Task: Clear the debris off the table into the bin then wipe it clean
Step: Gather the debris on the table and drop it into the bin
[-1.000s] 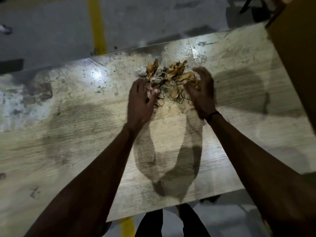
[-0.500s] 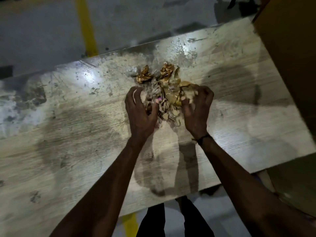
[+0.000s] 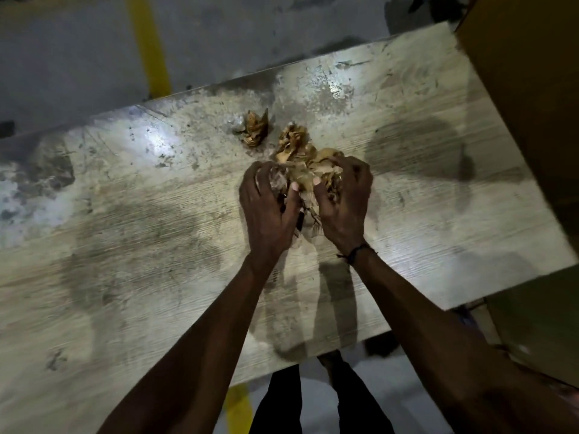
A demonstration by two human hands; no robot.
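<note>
A heap of dry brown leaves and crumpled scraps, the debris (image 3: 297, 151), lies near the middle of a worn, dusty wooden table (image 3: 125, 245). My left hand (image 3: 266, 208) and my right hand (image 3: 343, 202) curl round the heap from both sides, thumbs pressed into it, and squeeze it together. Part of the debris is hidden under my fingers. One separate clump of brown leaves (image 3: 255, 130) lies apart on the table, just beyond and left of the heap.
A large brown cardboard box (image 3: 526, 89) stands at the table's right end. Grey floor with a yellow painted line (image 3: 150, 42) lies beyond the far edge. My legs show below the near edge. Dust and stains cover the tabletop.
Both hands have closed in on the debris and drawn it toward me. One clump of leaves has been left behind at the far side.
</note>
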